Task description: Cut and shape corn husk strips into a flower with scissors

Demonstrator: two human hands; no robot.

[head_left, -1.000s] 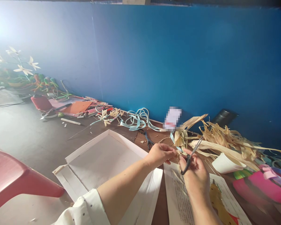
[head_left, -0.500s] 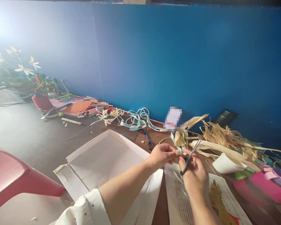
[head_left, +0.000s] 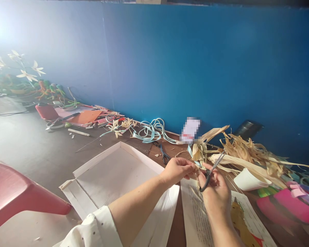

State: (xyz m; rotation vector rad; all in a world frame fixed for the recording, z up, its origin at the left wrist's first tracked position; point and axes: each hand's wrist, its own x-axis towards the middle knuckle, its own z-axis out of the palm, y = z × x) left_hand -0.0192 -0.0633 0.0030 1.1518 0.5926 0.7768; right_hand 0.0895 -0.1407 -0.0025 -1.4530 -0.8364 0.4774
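My left hand [head_left: 179,168] is closed in a pinch on a small pale piece, mostly hidden by the fingers, that looks like dried corn husk. Its fingertips meet those of my right hand [head_left: 216,192], whose thumb is at the same piece. Black-handled scissors [head_left: 212,171] sit in my right hand, their blades pointing up and away to the right. Just beyond the hands lies a bunched dried husk [head_left: 199,152], and a larger heap of corn husks [head_left: 247,151] spreads to the right. Under my right hand is a printed sheet [head_left: 192,206].
A white box lid [head_left: 118,175] lies left of my hands, with a second pair of scissors [head_left: 163,154] behind it. Light-blue cord [head_left: 154,130] and husk flowers [head_left: 115,128] lie along the wall. At right are a white cup [head_left: 251,179] and a pink bag [head_left: 285,206]; a pink stool [head_left: 18,192] stands left.
The scissors have tilted slightly to the right in my right hand. My left hand keeps its pinch in nearly the same place.
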